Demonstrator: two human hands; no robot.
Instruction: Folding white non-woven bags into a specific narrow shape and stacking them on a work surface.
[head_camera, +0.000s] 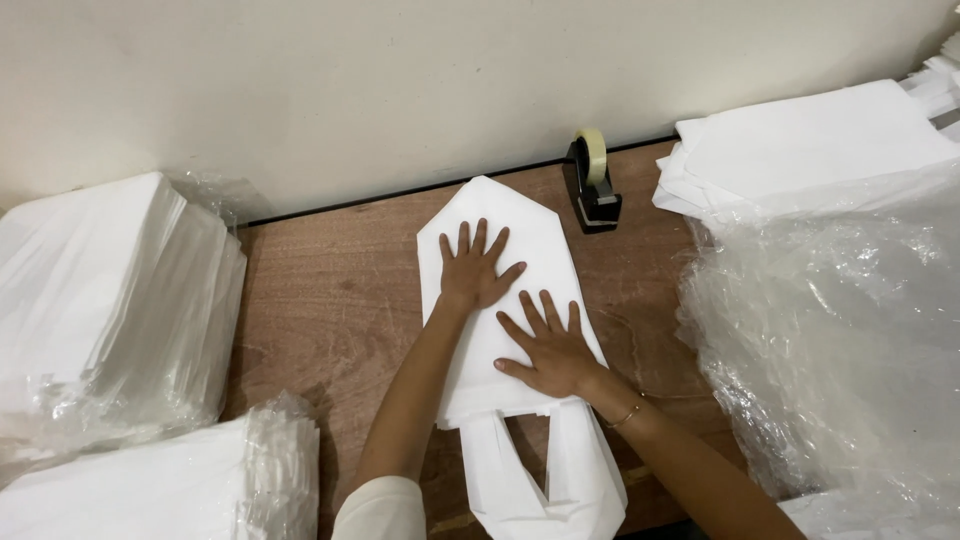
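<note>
I have both palms pressed flat on a white folded bag (505, 300) lying mid-table, its loop handles toward the near edge. My left hand (474, 268) sits farther up, fingers spread and released; my right hand (548, 348) lies nearer, fingers also splayed, grasping nothing. A tape dispenser (593, 183) stands just beyond on the wooden table (330, 290), and plastic-wrapped stacks of white bags (110, 300) flank both sides

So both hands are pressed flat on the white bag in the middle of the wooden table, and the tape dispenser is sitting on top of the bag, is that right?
Not quite. The head view shows the tape dispenser standing on the wooden table by the wall, beside the white bag, not on it. The left hand and right hand do lie flat on the bag.
</note>
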